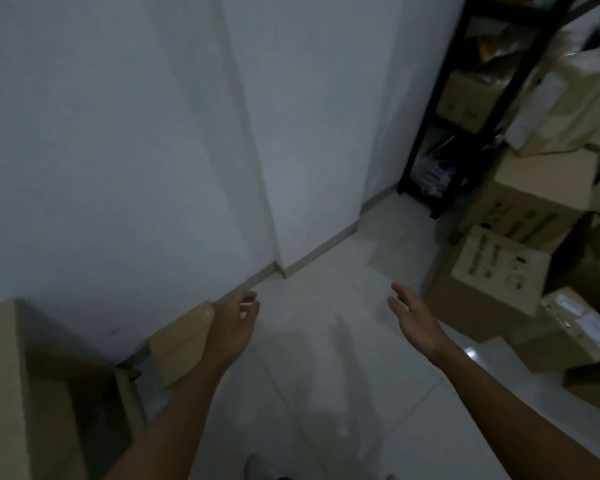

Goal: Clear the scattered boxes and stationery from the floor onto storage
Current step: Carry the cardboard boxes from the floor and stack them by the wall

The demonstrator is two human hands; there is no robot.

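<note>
Both hands are held out over the white tiled floor [326,358] and hold nothing. The left hand [234,320] has loosely curled fingers; the right hand [414,317] has fingers extended and relaxed. Landmark: the wall corner [280,268]. Left of it, a flat cardboard piece [182,344] leans on the wall edge, beside a large open box [21,393]. Right of it, stacked boxes [492,278] stand before a black shelf rack [440,109]. Bare floor lies between.
</note>
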